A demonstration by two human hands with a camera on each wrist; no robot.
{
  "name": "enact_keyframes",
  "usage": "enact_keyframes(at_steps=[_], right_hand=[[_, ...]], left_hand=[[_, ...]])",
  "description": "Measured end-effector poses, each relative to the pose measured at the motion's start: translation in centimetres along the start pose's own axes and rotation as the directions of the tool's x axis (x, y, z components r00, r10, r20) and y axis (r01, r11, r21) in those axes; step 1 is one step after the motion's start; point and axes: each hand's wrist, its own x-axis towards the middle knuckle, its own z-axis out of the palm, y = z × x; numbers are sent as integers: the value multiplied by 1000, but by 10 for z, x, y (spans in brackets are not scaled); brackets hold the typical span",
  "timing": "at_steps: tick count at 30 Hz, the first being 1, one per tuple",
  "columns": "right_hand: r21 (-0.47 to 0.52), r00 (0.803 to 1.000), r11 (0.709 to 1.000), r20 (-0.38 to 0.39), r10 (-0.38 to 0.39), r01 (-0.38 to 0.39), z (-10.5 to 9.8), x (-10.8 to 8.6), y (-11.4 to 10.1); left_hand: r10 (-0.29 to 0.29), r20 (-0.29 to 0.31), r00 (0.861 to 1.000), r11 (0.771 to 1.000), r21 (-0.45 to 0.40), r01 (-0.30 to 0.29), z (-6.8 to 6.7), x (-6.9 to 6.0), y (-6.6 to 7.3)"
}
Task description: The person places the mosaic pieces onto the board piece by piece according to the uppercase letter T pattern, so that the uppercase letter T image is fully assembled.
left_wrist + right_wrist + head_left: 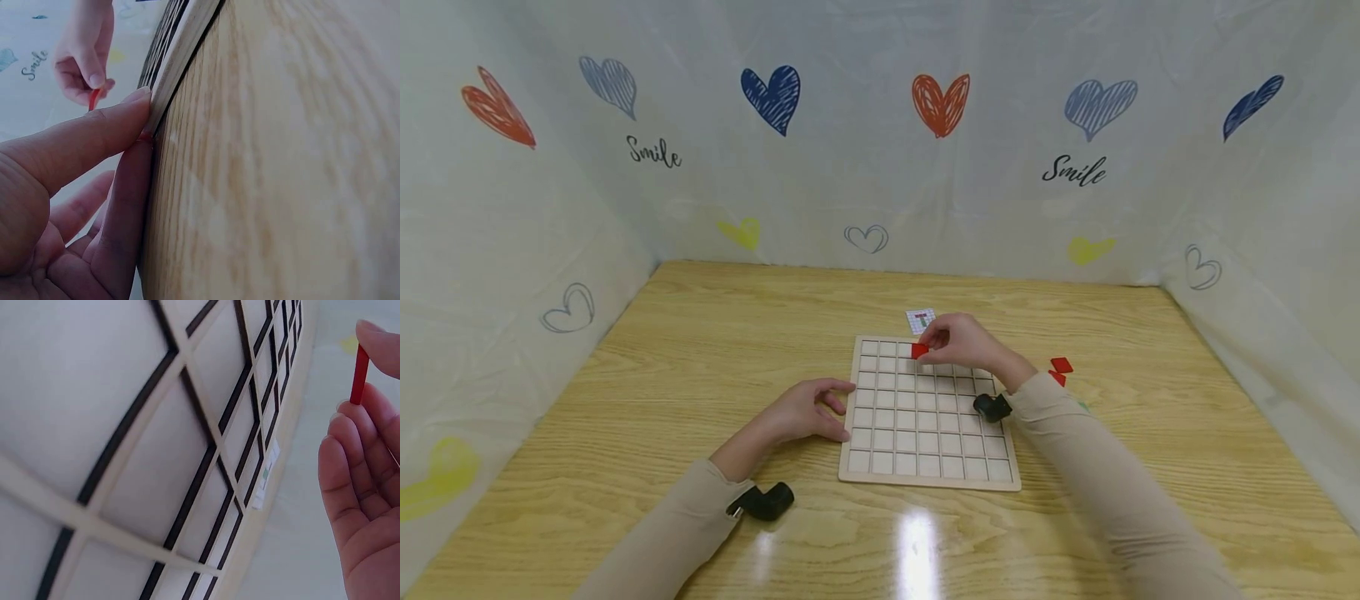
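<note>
A pale wooden grid board [844, 475] lies on the table, its square cells bare where they show. My left hand [808, 410] is at the board's left side, thumb and forefinger tips touching the edge at two spots. In the left wrist view, the thumb [94, 140] meets the board's rim [181, 56]. Over the top row, my right hand [966, 342] pinches a small red square tile [919, 351] between thumb and fingers. The right wrist view shows this tile [360, 375] edge-on, held above the grid; part of that hand lies outside the frame.
A small printed pattern card [921, 321] lies just beyond the board's far edge. Red tiles [1061, 365] lie to the right, with a bit of green [1083, 406] partly hidden by the right sleeve. White curtains [865, 192] with hearts surround the wooden table [737, 325].
</note>
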Motion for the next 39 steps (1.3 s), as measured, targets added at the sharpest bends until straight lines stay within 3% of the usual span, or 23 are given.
enact_keyframes(at_steps=[9, 20, 39], right_hand=[[5, 998, 999, 45, 36, -36, 7, 11, -6], [-75, 985, 992, 132, 109, -99, 17, 20, -4], [-120, 983, 984, 116, 145, -131, 22, 24, -2]], left_hand=[[-7, -10, 1000, 1000, 3, 7, 0, 1, 0], [-11, -13, 1000, 1000, 0, 11, 1, 1, 0], [-6, -5, 1000, 1000, -16, 6, 0, 1, -1]])
